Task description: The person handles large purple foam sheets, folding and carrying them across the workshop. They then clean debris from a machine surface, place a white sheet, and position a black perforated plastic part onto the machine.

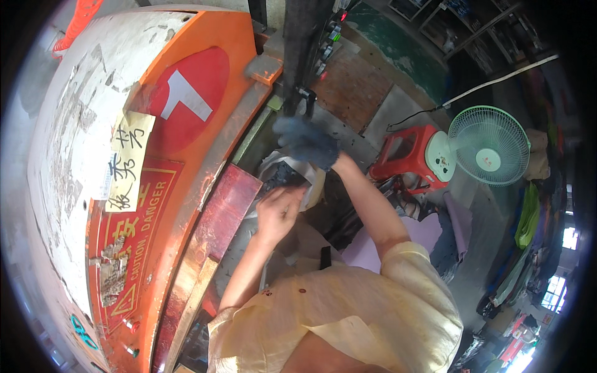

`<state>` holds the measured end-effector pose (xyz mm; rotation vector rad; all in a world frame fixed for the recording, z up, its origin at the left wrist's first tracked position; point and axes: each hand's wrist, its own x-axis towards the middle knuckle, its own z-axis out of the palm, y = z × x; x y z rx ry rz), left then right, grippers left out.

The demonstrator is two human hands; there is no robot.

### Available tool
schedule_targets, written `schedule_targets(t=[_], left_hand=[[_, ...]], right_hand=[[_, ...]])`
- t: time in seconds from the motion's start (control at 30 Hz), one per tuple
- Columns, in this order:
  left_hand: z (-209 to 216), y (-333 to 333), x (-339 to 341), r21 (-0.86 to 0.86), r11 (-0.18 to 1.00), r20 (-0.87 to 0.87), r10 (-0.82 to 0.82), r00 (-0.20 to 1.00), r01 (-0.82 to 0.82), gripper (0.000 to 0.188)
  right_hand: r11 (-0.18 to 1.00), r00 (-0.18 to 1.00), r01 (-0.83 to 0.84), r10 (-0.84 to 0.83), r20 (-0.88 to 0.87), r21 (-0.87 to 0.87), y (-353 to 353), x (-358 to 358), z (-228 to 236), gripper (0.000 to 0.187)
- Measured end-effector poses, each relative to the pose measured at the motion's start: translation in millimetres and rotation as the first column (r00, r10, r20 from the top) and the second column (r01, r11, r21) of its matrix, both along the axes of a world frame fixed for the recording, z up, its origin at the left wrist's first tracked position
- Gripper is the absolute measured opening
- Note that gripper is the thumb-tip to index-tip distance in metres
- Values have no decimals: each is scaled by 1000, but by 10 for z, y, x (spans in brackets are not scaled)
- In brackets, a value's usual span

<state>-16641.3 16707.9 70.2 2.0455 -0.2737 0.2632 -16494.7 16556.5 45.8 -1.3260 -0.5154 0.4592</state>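
My bare left hand point(280, 212) is at the middle of the view, its fingers bent together at the near edge of a white sack or sheet point(316, 186). What they hold, if anything, I cannot make out. Dark pieces point(283, 175) lie within the white material, just beyond that hand. My right hand point(309, 143), in a dark blue-grey glove, is raised above and right of the left one, close to a dark upright post point(300, 56) with a short black handle point(308, 96). Motion smears the gloved fingers, and their grip is hidden.
A large orange and white machine point(233, 81) fills the left side, with a worn red ledge point(233, 202) along it. On the right, a green fan point(488, 146) stands by a red stool point(404, 152). Light purple sheets point(398, 239) lie near my right arm.
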Motion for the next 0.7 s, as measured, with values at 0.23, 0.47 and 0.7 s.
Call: schedule_targets(t=[0.23, 0.47, 0.7], left_hand=[[205, -230, 569, -13, 990, 300, 137, 944, -139, 20], [140, -713, 1385, -32, 998, 511, -29, 859, 53, 20], [-248, -481, 1052, -212, 949, 440, 305, 844, -233, 22]], right_hand=[[393, 703, 707, -293, 649, -588, -302, 463, -14, 45], [883, 926, 374, -339, 166, -283, -193, -75, -606, 28], [802, 692, 567, -341, 636, -187, -181, -98, 15, 24]])
